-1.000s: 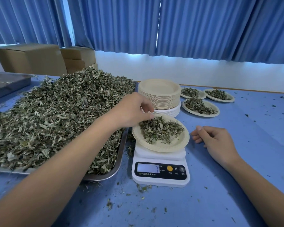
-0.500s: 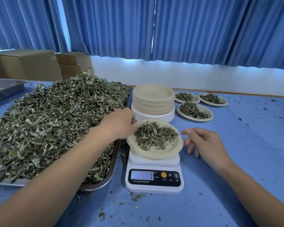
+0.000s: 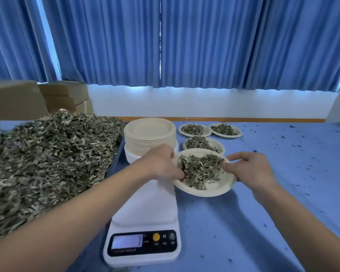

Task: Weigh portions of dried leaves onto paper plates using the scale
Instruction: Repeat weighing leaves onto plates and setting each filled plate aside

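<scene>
1. Both hands are clamped on one paper plate (image 3: pixel 204 191) — the left hand (image 3: pixel 165 165) curls over its 9 o'clock rim with fingertips in among the leaves, and the right hand (image 3: pixel 249 169) pinches the 3 o'clock rim, thumb on top
2. The plate carries a loose portion of dried leaves (image 3: pixel 200 169) and sits off the scale (image 3: pixel 145 213), at about 1 o'clock from its bare platform; whether it is in the air or touching the table I cannot tell
3. The step in hand looks like moving a weighed portion out to join the three filled plates (image 3: pixel 203 144) further along at 1 o'clock
4. To do it well: keep the plate level, since the leaves are light and lie close to the left rim; grip by the rim only, so the left fingertips drag nothing out; set it flat beside the nearest filled plate, not overlapping it
5. A fresh plate would likely come from the stack of plates (image 3: pixel 149 134) at 12 o'clock of the scale; the display (image 3: pixel 127 241) is too blurred to read with confidence
6. The big heap of leaves (image 3: pixel 47 163) lies at 9 to 10 o'clock
7. The blue table (image 3: pixel 273 222) is flecked with leaf crumbs, mostly toward 2 o'clock — behind it stands a white wall (image 3: pixel 204 103) under blue curtains (image 3: pixel 204 46), with cardboard boxes (image 3: pixel 14 99) at 10 o'clock
</scene>
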`<state>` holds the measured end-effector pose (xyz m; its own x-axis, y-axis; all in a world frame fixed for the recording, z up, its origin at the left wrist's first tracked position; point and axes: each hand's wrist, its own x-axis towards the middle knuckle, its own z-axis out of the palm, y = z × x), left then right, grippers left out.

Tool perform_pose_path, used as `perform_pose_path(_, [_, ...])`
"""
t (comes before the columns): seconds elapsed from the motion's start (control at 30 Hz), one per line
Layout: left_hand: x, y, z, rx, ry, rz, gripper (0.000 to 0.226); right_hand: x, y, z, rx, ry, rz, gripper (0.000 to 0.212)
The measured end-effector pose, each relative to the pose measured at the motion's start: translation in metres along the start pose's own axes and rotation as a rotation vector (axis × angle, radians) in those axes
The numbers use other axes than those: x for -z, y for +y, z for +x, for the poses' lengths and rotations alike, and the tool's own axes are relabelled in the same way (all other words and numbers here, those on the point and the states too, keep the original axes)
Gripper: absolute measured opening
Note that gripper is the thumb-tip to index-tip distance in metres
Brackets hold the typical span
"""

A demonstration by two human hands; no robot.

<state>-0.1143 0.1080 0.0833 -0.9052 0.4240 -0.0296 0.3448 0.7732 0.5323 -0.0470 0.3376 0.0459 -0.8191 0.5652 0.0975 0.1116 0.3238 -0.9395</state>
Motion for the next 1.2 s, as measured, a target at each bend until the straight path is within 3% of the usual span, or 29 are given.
perform_pose_path(0.07, [-0.018,0.024,0.02,-0.03,-0.035,-0.15,0.035,0.028,0.006,0.027,-0.023,0.057,-0.048,0.015])
perform_pose_path(0.17, [-0.052,0.063,0.051,-0.121,-0.008,-0.161,0.033,0.068,0.019,0.069,-0.09,0.108,-0.111,0.015])
perform_pose_path(0.33, [-0.108,0.113,0.1,-0.437,0.128,0.159,0.053,0.104,0.048,0.131,-0.154,0.212,-0.173,0.011])
perform_pose_path(0.5, [-0.147,0.133,0.139,-0.736,0.145,0.415,0.027,0.102,0.071,0.187,-0.175,0.28,-0.236,0.012])
perform_pose_path(0.67, [-0.165,0.133,0.171,-0.738,0.125,0.541,0.015,0.085,0.087,0.224,-0.207,0.299,-0.248,0.009])
perform_pose_path(0.87, [-0.165,0.128,0.199,-0.705,0.118,0.437,0.02,0.077,0.092,0.247,-0.238,0.329,-0.248,0.015])
perform_pose_path(1.03, [-0.168,0.12,0.208,-0.689,0.101,0.413,0.022,0.074,0.09,0.248,-0.22,0.288,-0.256,0.006])
perform_pose_path(1.2, [-0.156,0.114,0.196,-0.756,0.058,0.267,0.023,0.073,0.081,0.231,-0.147,0.326,-0.328,0.017])
